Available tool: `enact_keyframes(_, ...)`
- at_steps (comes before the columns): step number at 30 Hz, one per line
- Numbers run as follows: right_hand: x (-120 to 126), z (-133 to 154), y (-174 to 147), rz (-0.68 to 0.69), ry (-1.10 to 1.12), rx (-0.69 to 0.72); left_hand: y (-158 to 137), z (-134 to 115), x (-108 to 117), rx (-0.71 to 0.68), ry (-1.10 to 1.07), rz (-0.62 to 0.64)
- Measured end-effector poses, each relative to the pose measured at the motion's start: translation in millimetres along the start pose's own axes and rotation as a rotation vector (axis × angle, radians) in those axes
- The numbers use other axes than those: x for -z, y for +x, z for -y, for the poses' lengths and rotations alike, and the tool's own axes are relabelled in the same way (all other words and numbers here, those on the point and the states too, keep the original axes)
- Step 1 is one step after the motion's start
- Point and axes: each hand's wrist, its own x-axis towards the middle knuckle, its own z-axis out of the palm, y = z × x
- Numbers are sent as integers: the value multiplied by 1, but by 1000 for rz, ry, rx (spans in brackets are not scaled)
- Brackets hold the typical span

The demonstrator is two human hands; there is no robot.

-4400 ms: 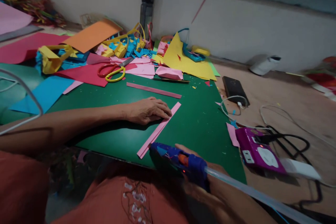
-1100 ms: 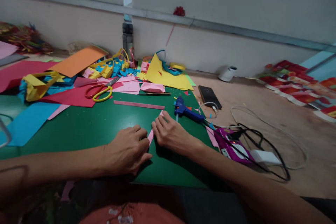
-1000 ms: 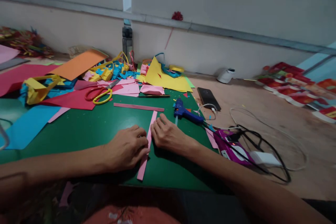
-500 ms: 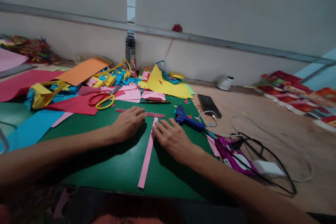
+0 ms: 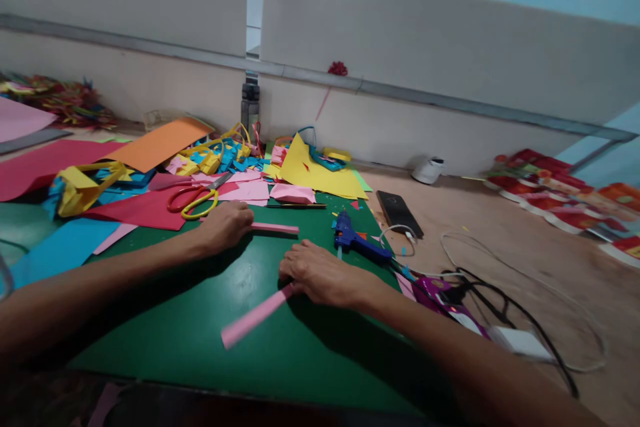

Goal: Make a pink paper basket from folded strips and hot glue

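My left hand (image 5: 226, 223) is closed around a pink paper strip (image 5: 275, 229), whose free end points right across the green board. Its fingers are curled, with the fingertips partly hidden. Nearer to me, my right hand (image 5: 316, 273) pinches a second pink strip (image 5: 254, 317) by its upper end. That strip slants down to the left and looks slightly blurred. A blue glue gun (image 5: 367, 247) lies just beyond my right hand. Scissors (image 5: 220, 181) with red and yellow handles rest on red paper behind my left hand.
The green board (image 5: 190, 327) lies under both hands. Coloured paper, including a yellow sheet (image 5: 320, 170) and an orange sheet (image 5: 163, 142), covers its far side. On the right are a dark phone (image 5: 399, 213), a purple power strip (image 5: 433, 293) and looped cables.
The two strips lay near a T shape. My right hand has shifted toward me, swinging its strip's lower end left. My left hand has moved left and now grips the other strip.
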Motion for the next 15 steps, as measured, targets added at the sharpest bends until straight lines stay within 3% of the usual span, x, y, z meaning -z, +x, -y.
enact_keyframes(4, 1, -1, -3, 15, 23, -59, -17, 16, 19, 36, 2, -143)
enact_keyframes(6, 3, -5, -1, -7, 10, -141, -21, 19, 34, 55, -20, -299)
enact_keyframes(7, 4, -8, 1, -27, -4, -196, -23, 17, 41, 36, -53, -450)
enact_keyframes(10, 11, -21, 13, -115, -74, -385, -27, 0, 57, -58, -34, -617)
enact_keyframes(12, 15, -28, 20, -190, -142, -502, -34, -19, 56, -184, 6, -613)
enact_keyframes(15, 19, -32, 19, -266, -238, -609, -47, -46, 38, -359, 108, -414)
